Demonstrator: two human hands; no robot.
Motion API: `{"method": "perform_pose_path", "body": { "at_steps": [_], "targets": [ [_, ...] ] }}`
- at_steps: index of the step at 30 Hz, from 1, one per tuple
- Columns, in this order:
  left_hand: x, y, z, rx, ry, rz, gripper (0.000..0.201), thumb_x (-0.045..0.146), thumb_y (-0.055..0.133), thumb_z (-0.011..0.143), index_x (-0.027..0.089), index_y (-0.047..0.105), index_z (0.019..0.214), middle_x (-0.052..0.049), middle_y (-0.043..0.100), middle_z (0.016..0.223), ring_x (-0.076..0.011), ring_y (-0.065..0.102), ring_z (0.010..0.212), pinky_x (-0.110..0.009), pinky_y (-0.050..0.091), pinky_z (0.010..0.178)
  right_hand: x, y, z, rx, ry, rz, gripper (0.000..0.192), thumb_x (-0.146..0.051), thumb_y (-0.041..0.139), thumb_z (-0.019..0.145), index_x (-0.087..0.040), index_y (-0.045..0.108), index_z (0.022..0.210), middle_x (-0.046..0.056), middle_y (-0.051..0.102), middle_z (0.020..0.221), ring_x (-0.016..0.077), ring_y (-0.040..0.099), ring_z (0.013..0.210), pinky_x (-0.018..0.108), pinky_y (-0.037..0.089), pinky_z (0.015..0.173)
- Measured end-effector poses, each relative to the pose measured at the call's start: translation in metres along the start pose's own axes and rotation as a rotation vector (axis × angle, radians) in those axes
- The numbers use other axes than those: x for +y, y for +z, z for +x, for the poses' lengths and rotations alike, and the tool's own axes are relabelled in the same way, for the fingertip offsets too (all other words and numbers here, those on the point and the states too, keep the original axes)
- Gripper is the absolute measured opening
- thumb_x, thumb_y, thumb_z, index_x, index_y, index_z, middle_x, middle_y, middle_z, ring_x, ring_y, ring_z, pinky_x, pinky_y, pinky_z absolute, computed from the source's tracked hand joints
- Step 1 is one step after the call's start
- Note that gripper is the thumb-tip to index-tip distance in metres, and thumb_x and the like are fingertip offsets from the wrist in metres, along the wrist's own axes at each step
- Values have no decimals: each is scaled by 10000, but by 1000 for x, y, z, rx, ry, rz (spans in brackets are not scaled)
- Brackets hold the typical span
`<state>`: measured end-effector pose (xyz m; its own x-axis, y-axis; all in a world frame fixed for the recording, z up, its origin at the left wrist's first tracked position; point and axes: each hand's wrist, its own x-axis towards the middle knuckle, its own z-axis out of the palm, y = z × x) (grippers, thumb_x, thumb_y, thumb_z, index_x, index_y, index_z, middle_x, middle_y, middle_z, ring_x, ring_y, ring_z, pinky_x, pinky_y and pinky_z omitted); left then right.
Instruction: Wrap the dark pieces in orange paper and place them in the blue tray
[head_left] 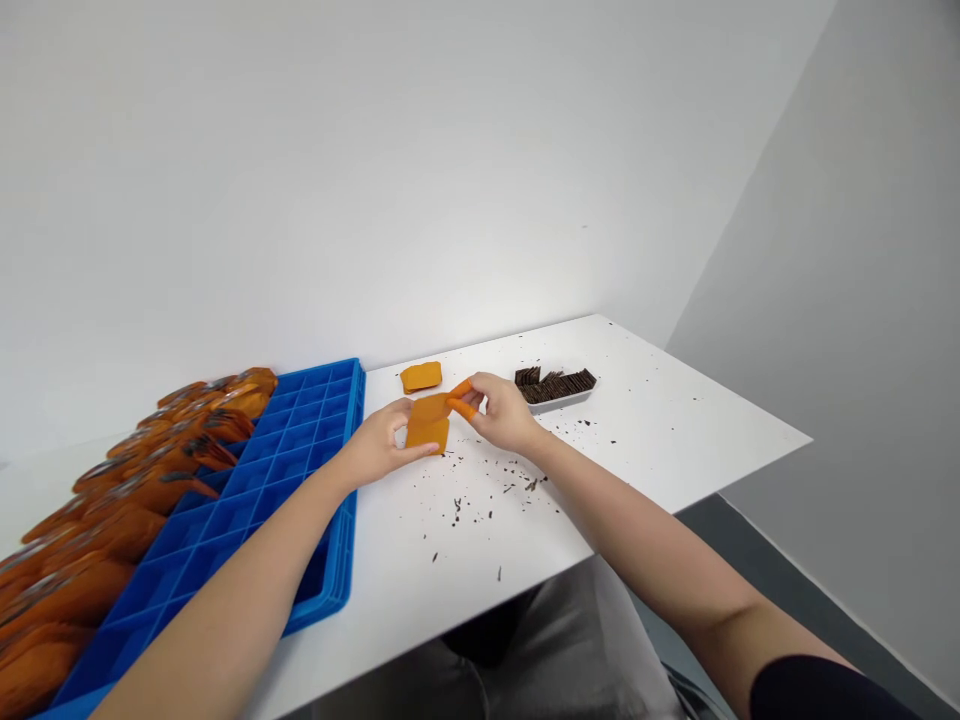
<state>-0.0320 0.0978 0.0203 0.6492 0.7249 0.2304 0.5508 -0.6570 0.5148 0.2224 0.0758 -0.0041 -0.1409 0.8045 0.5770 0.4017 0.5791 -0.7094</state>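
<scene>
An orange packet [428, 424], flat and rectangular, is held up over the white table between both hands. My left hand [379, 440] grips its left and lower edge, the thumb lying along the bottom. My right hand [495, 408], with orange covers on thumb and forefinger, pinches the packet's upper right edge. Behind the packet lies a small stack of orange packets [421, 376]. To the right of my right hand stands a shallow pale tray [562, 402] filled with rows of thin dark brown pieces [555, 385]. Whether anything is inside the held packet cannot be seen.
At the left is a blue compartment tray [300, 432], its left compartments filled with several upright orange packets [135, 500]. Dark crumbs [457, 510] are scattered over the white table [675, 440]. A white wall [465, 180] rises along the table's back edge.
</scene>
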Motion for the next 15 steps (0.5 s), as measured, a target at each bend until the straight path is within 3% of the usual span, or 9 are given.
{"method": "perform_pose_path", "body": {
  "at_steps": [3, 7, 12, 15],
  "targets": [
    [-13, 6, -2, -89, -5, 111, 535, 549, 798, 825, 299, 719, 1291, -66, 673, 1341, -288, 698, 1145, -437, 562, 1020, 5, -6, 3, 153, 26, -105, 109, -318, 690, 944, -218, 716, 980, 32, 738, 896, 160, 651, 741, 319, 524, 724],
    [-19, 11, -3, -164, -59, 239, 552, 575, 761, 840, 285, 709, 1307, -69, 663, 1356, -285, 707, 1090, -416, 558, 977, 13, -11, 6, 272, 129, -149, 97, -296, 669, 920, -220, 689, 977, 24, 727, 888, 167, 640, 730, 325, 510, 707],
    [-12, 11, 1, -204, 6, 325, 346, 530, 603, 966, 274, 780, 1116, -62, 758, 1152, -273, 712, 1019, -390, 535, 914, 19, -5, 5, 263, 178, -134, 126, -280, 666, 891, -227, 690, 1003, 18, 718, 890, 170, 632, 737, 320, 503, 695],
    [-7, 12, 3, -159, 48, 312, 322, 478, 537, 998, 291, 797, 965, -49, 779, 986, -252, 717, 896, -358, 527, 825, 20, -2, 4, 220, 170, -124, 136, -254, 669, 866, -228, 690, 999, 23, 718, 900, 174, 632, 758, 317, 500, 697]
  ]
}}
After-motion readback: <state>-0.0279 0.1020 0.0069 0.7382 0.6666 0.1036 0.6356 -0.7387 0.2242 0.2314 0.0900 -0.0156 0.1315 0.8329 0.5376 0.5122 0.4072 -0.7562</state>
